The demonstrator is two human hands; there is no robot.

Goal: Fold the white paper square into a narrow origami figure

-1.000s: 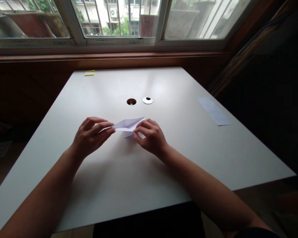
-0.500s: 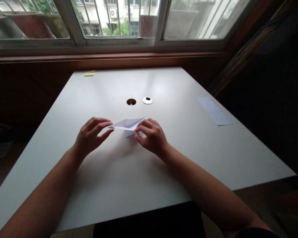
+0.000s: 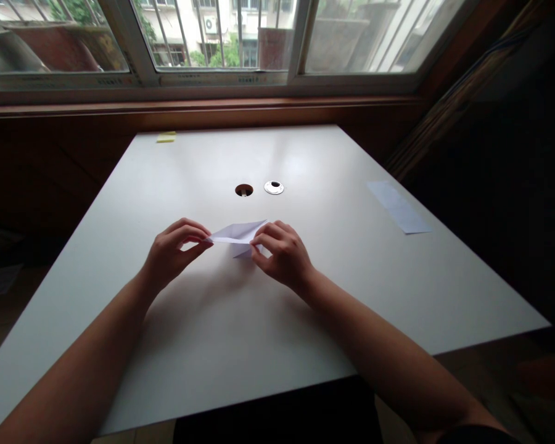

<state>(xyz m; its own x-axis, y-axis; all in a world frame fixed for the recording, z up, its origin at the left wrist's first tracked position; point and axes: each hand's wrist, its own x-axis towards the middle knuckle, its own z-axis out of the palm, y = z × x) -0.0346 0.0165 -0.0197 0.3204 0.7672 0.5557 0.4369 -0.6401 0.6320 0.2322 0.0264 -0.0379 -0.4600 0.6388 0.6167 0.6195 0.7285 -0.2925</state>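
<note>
A folded white paper (image 3: 237,233), pointed at its left end and with a flap hanging below, is held up above the white table (image 3: 240,345). My left hand (image 3: 178,246) pinches the pointed left tip between thumb and fingers. At the other end, my right hand (image 3: 282,251) grips the paper with thumb and fingertips closed on its edge. Part of the paper's right side is hidden behind my right fingers.
Beyond the hands, a round cable hole (image 3: 244,190) opens in the tabletop, with a metallic ring-shaped cover (image 3: 274,187) beside it. A strip of white paper (image 3: 400,207) lies near the right edge. Yellow sticky notes (image 3: 166,137) sit at the far left corner, below the window.
My left thumb and fingers have closed on the paper's left tip, where they were apart before. My right hand keeps its grip, almost unmoved.
</note>
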